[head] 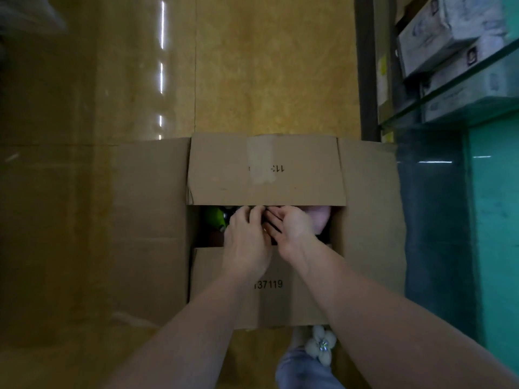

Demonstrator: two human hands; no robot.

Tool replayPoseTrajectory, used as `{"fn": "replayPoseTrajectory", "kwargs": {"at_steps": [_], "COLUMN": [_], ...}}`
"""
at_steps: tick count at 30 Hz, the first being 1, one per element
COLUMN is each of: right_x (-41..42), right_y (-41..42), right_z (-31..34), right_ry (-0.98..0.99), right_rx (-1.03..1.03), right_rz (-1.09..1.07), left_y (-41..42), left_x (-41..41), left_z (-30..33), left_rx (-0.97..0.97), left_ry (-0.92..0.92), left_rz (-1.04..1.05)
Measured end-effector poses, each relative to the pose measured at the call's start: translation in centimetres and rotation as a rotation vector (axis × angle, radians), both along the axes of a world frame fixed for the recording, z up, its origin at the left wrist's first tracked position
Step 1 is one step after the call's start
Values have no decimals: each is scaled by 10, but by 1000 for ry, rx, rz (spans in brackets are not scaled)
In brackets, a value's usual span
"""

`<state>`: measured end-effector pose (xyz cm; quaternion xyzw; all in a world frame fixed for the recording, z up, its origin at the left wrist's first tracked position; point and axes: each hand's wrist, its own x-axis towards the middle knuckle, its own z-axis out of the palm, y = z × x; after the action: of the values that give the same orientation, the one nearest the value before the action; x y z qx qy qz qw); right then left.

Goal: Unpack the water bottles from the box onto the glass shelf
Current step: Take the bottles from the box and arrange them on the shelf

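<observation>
A brown cardboard box stands on the floor below me with its flaps partly open. Through the gap between the far and near flaps I see a green bottle at the left and a pink one at the right, both mostly hidden. My left hand and my right hand reach into the gap side by side, fingers curled down over something dark in the middle. What they hold is hidden in shadow. The glass shelf runs along the upper right.
White packaged boxes are stacked on and behind the glass shelf. A teal cabinet front stands at the right, close to the box. Yellow-brown tiled floor spreads beyond the box. My foot in a flowered shoe is at the box's near edge.
</observation>
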<state>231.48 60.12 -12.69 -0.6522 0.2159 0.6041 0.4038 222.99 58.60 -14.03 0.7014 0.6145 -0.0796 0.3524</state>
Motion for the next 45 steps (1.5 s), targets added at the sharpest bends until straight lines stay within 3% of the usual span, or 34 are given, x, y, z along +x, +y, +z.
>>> {"fn": "replayPoseTrajectory", "kwargs": {"at_steps": [2, 7, 15, 22, 33, 39, 45], "right_x": [-3, 7, 42, 58, 56, 52, 31], "right_y": [5, 42, 122, 168, 167, 153, 108], "right_z": [11, 43, 35, -5, -67, -35, 10], "right_ry": [-180, -724, -1233, -1155, -1061, -1157, -1044], "right_rx": [55, 199, 345, 245, 113, 254, 282], "right_rz": [52, 515, 1011, 1295, 1551, 1494, 1606], "left_y": [3, 54, 168, 219, 218, 203, 145], "left_x": [-2, 12, 43, 49, 31, 19, 7], "left_z": [17, 46, 49, 0, -46, -22, 16], "left_rx": [51, 323, 372, 215, -32, 142, 107], "left_ry": [21, 36, 79, 127, 127, 26, -48], "left_rz": [-93, -256, -343, -397, -348, -274, -275]}}
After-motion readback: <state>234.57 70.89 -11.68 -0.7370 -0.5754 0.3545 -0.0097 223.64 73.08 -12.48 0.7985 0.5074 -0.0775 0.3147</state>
